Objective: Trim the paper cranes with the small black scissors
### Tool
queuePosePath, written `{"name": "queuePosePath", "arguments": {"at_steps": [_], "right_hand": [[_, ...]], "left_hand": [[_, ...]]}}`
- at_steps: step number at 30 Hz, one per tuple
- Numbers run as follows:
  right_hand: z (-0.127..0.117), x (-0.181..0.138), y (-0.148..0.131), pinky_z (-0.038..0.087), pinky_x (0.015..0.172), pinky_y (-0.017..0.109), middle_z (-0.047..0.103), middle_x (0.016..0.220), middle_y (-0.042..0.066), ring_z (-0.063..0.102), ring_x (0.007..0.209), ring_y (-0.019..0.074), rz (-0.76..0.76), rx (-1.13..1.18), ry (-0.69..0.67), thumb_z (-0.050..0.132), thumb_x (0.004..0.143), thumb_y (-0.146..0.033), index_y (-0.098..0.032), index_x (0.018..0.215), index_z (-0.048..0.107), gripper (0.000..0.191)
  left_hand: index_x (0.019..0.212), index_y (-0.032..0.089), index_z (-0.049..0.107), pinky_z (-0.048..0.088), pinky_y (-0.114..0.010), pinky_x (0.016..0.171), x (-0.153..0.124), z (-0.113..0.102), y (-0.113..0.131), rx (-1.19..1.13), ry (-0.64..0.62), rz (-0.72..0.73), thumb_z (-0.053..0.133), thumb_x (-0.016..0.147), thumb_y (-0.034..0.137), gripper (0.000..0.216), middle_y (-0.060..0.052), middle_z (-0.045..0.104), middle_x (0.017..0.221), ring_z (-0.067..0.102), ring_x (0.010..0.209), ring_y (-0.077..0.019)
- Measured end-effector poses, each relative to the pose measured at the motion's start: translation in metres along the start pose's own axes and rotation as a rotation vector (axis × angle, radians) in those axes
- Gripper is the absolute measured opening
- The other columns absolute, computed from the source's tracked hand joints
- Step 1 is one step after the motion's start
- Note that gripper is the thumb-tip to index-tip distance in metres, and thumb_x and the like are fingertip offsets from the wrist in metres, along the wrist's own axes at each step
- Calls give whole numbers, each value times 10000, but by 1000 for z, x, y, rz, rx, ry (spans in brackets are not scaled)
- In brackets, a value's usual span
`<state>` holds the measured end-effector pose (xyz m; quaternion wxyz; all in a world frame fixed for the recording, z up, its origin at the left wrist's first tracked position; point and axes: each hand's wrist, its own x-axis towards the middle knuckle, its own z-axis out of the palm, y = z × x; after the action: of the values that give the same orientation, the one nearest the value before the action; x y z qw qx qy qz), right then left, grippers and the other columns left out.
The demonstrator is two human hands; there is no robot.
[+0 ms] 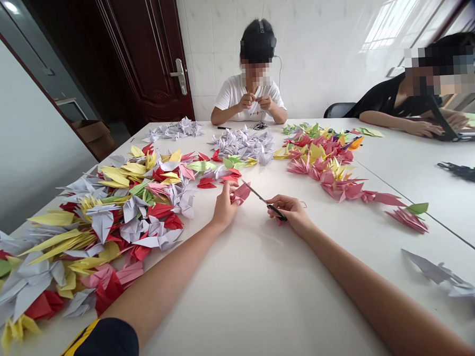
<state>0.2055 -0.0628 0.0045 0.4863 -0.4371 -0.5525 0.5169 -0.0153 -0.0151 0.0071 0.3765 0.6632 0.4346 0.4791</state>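
At the left of the white table (264, 320), a broad heap of folded paper cranes (104, 222) is spread out, in grey-white, yellow, red, pink and green; they overlap too much to be counted. Just beside its right edge, one pink paper crane (241, 193) is pinched firmly by the left hand (224, 210), its fingers closed on the paper above the tabletop. To the right, a thin black-handled tool (273, 208) is gripped in the right hand (291, 213), with the fingers curled shut around the handle. The tool's pointed tip is held just beside the pink crane; whether the two touch cannot be told.

Beyond the hands, three further heaps are laid out: a small white heap (175, 129), a larger white heap (244, 146) and a pink-and-yellow heap (320, 157). Two hands of a co-worker (253, 101) are raised together across the table. At the lower right, two grey-white cranes (429, 266) are placed apart. One black cord bundle (464, 174) is laid nearby, and a second co-worker's hand (426, 128) rests on the table.
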Motion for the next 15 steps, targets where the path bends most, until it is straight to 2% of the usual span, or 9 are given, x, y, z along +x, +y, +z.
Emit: {"name": "queuePosePath", "arguments": {"at_steps": [7, 11, 15], "right_hand": [[0, -1, -2, 425, 440, 249, 669, 664, 9, 511, 464, 106, 4, 5, 3, 816, 699, -394, -187, 912, 729, 310], [0, 0, -1, 428, 440, 244, 671, 673, 11, 515, 472, 104, 1, 15, 3, 813, 705, -386, -186, 916, 725, 304], [0, 0, -1, 441, 448, 243, 666, 674, 11, 532, 499, 114, -2, 25, 4, 814, 706, -390, -182, 923, 722, 314]], "left_hand": [[978, 189, 661, 524, -285, 780, 2, 0, -2, 74, -20, 32, 554, 726, 39, 312, -37, 710, 963, 646, 798, -160], [993, 172, 692, 510, -241, 684, 3, 1, -5, -11, 24, 22, 629, 710, 86, 302, -41, 696, 930, 627, 784, -154], [790, 151, 698, 478, -218, 616, 2, 1, -5, -46, 76, 24, 713, 713, 199, 93, -34, 657, 877, 595, 714, -128]]}}
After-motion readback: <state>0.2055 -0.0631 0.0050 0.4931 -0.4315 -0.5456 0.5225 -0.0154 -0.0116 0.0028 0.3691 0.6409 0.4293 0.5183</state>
